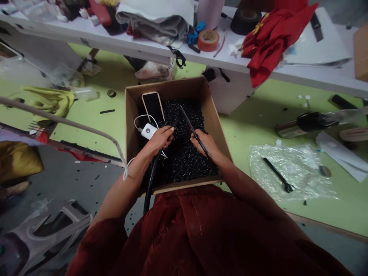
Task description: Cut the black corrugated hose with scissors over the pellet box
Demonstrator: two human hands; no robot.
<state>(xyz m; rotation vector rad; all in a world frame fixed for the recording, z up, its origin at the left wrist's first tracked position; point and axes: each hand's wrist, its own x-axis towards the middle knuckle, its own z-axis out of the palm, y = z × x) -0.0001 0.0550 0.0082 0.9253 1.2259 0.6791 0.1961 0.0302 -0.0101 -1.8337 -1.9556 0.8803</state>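
Note:
A cardboard box full of small black pieces stands right in front of me. Over its middle, my left hand is closed on the end of a black corrugated tube, which runs down past the box's near edge. My right hand is closed round a long, dark, thin-bladed tool; its tip points away, above the pieces. A phone leans at the box's back left, and a white device with a white cable lies beside my left hand.
Behind the box, a white shelf bears orange tape and red cloth. A metal bottle and a plastic bag lie right. A curved bar reaches in from the left, near my left forearm.

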